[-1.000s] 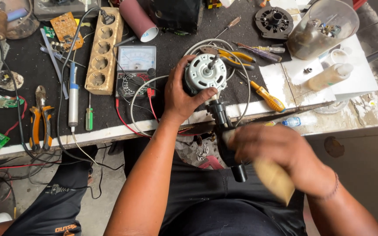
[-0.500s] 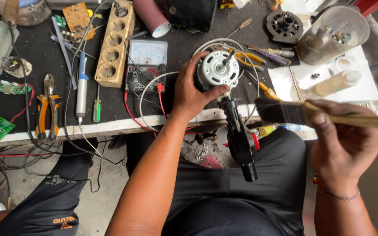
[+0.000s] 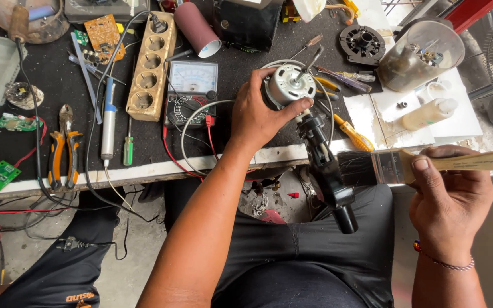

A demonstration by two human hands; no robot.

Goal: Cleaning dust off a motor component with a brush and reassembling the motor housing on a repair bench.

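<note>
- Left hand point(image 3: 261, 117): fingers wrapped tight around the small electric motor point(image 3: 288, 84), holding it at the front edge of the workbench point(image 3: 161, 171), its round silver end face up toward the camera.
- A black handle-like part point(image 3: 326, 171) hangs from the motor past the bench edge, over the person's lap.
- Right hand point(image 3: 449, 197): closed on the wooden handle of a flat paintbrush point(image 3: 383, 166), thumb on top; the dark bristles point left and lie just beside the black part, contact not clear.
- Step in hand, as judged: brushing the motor assembly clean while it is steadied.
- Next move calls for keeping the motor firmly gripped and drawing the bristles along the black part toward the motor body.
- Nearby on the bench: an analogue multimeter point(image 3: 192, 85), a coiled white cable point(image 3: 201, 117), yellow-handled screwdriver point(image 3: 351, 130).
</note>
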